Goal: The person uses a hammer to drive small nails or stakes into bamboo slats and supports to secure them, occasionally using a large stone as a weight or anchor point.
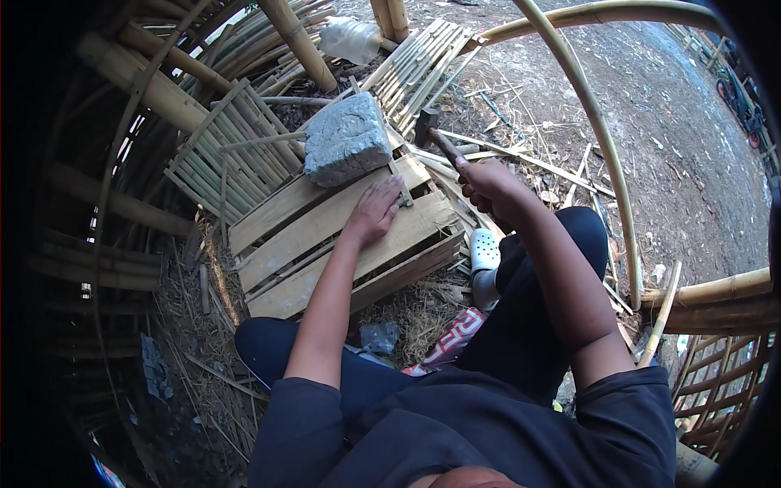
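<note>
My right hand (488, 189) is closed around the wooden handle of a hammer (443, 145). The hammer's dark head is raised just beyond the far right corner of a wooden slat crate (325, 268). On the crate's top slats lies my left hand (377, 211), palm down and fingers stretched out. Its fingertips reach a thin bamboo strip (402, 189) that runs across the slats near their right end. A rough grey block (346, 140) rests on the far part of the crate, just past my left hand. Any nail there is too small to make out.
Bamboo slat panels (236, 150) lie left of and beyond the block. Split strips (553, 167) are scattered to the right. A curved bamboo pole (598, 122) arches close to my right arm. A clear plastic jug (350, 39) lies at the back; a printed bag (447, 337) lies between my legs.
</note>
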A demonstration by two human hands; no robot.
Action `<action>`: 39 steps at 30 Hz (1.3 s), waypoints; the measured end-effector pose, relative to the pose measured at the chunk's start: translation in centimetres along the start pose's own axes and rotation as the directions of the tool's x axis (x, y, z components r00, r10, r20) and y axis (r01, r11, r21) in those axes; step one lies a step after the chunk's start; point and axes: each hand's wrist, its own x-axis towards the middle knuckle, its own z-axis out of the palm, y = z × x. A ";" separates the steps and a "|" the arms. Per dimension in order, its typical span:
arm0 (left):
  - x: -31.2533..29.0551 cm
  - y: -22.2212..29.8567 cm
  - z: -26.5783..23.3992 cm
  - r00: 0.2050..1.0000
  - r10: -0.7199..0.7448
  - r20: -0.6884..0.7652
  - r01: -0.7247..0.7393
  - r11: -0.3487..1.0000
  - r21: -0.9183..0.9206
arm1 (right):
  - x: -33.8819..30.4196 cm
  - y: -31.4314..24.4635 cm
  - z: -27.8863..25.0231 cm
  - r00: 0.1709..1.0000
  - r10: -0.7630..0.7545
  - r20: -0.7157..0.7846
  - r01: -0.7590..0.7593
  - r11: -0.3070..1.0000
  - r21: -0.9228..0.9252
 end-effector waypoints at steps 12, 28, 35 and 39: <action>1.3 0.9 -0.2 0.997 0.062 -0.035 -0.060 0.997 0.039 | -1.2 -1.7 1.3 0.997 -0.010 0.071 0.006 0.999 0.053; 1.4 -1.6 1.6 0.906 -0.256 -0.339 0.118 0.918 -0.377 | -0.5 -0.7 1.4 0.996 0.012 0.091 -0.020 0.996 0.084; 0.8 -4.3 2.6 0.747 -0.330 -0.577 0.275 0.944 -0.184 | -1.4 -0.4 0.6 0.999 -0.027 0.034 0.028 0.999 -0.025; 0.6 -5.4 2.5 0.606 -0.472 -0.640 0.493 0.854 -0.163 | -0.6 0.3 1.0 0.998 -0.063 0.008 0.063 0.997 -0.044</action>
